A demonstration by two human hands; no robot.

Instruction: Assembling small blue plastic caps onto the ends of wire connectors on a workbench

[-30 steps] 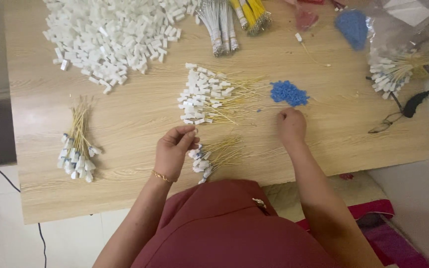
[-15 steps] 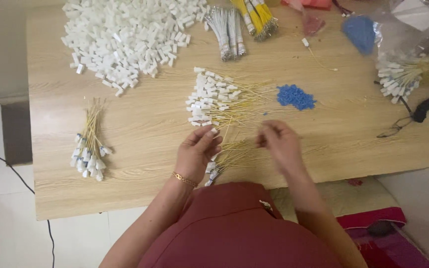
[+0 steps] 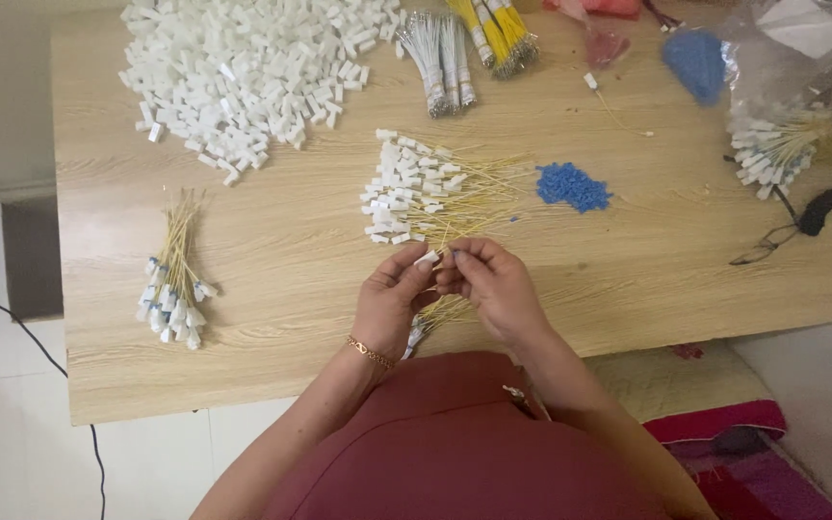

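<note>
Both hands [image 3: 445, 289] hold a white connector [image 3: 427, 258] tilted up-right.

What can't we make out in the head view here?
- White connector: pinched between left hand and right hand; fingers cover most of it.
- Any blue piece in the fingertips: too small to tell.
- Wire bundle under the hands: mostly hidden by them.
- Clear bag, top right: cut off by the frame edge, contents blurred.
- Yellow wire bundles: cut off at the top edge.

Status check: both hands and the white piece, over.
Left hand and right hand meet, fingertips pinching one white connector. Yellow wires lie beneath the hands. Blue beads lie apart, nothing blocking.
</note>
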